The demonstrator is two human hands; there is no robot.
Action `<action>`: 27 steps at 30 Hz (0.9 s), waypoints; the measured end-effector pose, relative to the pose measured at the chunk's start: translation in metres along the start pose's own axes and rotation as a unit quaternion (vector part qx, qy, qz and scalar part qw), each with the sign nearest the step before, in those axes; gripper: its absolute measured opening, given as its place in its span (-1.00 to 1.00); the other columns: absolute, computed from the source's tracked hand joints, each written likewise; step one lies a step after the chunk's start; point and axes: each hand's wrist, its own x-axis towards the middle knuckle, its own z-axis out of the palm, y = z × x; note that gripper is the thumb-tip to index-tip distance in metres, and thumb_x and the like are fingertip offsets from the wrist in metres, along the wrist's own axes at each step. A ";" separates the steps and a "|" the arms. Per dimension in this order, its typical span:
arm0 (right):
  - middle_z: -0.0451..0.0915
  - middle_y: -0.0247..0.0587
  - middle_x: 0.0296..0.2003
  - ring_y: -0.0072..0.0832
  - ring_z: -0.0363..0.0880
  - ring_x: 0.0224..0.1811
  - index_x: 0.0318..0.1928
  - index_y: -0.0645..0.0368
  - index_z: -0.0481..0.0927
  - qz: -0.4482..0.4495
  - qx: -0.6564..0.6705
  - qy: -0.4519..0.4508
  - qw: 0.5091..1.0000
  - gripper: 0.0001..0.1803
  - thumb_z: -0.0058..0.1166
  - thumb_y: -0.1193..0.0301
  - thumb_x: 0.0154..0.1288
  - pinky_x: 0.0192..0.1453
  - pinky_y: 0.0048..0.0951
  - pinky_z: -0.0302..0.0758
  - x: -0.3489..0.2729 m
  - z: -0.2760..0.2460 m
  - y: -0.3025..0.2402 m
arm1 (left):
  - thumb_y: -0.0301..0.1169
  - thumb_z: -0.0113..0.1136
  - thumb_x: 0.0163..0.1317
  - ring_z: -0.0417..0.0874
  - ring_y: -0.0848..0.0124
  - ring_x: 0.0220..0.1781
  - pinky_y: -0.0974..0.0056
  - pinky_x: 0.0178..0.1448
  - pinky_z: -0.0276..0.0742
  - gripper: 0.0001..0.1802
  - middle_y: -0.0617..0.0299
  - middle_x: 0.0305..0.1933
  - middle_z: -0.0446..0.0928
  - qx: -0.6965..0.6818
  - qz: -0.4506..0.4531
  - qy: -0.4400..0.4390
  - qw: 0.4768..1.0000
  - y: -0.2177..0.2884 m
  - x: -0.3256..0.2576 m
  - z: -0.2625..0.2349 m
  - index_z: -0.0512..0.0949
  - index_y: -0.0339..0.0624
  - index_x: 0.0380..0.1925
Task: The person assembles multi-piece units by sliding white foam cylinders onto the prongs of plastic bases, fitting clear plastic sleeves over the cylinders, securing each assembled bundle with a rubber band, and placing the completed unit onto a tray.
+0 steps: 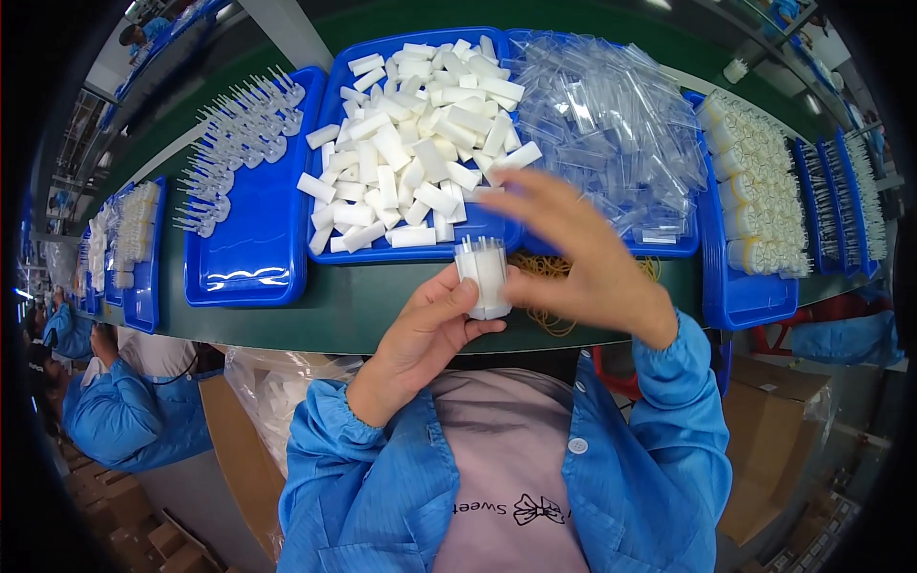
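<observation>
My left hand (430,320) is closed round a small upright cylinder (484,277), made of white blocks and clear plastic with thin prongs on top. Close by on the right is my right hand (583,253), its fingers spread and blurred by motion. Its thumb side is against or just beside the cylinder; which of the two I cannot tell. Nothing shows between its fingers. Beyond the hands, a blue tray (319,215) holds a heap of white foam-like blocks (411,143). Tan rubber bands (549,320) lie in a pile under and beside my right hand.
To the right, a blue tray (680,244) carries clear plastic strips (611,124). Further right, another tray (755,313) bears rows of similar cylinders (759,186). A left-hand tray (244,277) has pronged clear pieces (229,158). A co-worker (134,401) sits at far left.
</observation>
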 end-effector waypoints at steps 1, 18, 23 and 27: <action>0.36 -0.07 0.23 -0.08 0.29 0.29 0.17 0.05 0.47 0.000 -0.002 0.001 1.000 -0.35 0.33 0.34 -0.01 0.35 -0.19 0.20 0.004 -0.006 0.010 | -0.24 0.02 0.39 0.54 0.36 0.11 0.29 0.12 0.50 -0.49 0.11 0.16 0.45 0.036 0.007 -0.004 0.999 0.003 -0.001 0.004 0.25 -0.22 0.26; 0.48 -0.21 -0.22 -0.41 0.50 -0.18 -0.08 0.11 0.63 0.105 0.067 0.068 0.990 -0.74 0.10 0.52 0.19 -0.06 -0.45 0.40 0.005 -0.038 -0.007 | -0.46 0.17 0.28 0.50 0.36 0.13 0.31 0.18 0.42 -0.43 0.07 0.17 0.44 0.235 0.272 0.006 0.933 0.003 -0.009 0.002 0.26 -0.29 0.28; 0.47 -0.20 -0.30 -0.43 0.47 -0.28 -0.10 0.24 0.61 0.040 0.171 0.182 0.967 -0.72 0.07 0.61 0.13 -0.16 -0.50 0.43 -0.003 -0.027 -0.038 | -0.42 0.18 0.28 0.53 0.34 0.09 0.30 0.15 0.45 -0.60 0.03 0.13 0.47 0.254 0.293 0.011 0.922 0.003 -0.010 0.003 0.48 -0.30 0.11; 0.54 -0.18 -0.26 -0.45 0.49 -0.31 -0.13 0.24 0.62 -0.019 0.098 0.116 0.988 -0.65 0.16 0.69 -0.01 -0.29 -0.51 0.45 -0.004 -0.032 -0.043 | -0.35 0.14 0.32 0.52 0.32 0.10 0.27 0.16 0.46 -0.63 0.00 0.16 0.46 0.219 0.281 -0.022 0.934 0.004 -0.012 0.005 0.51 -0.23 0.09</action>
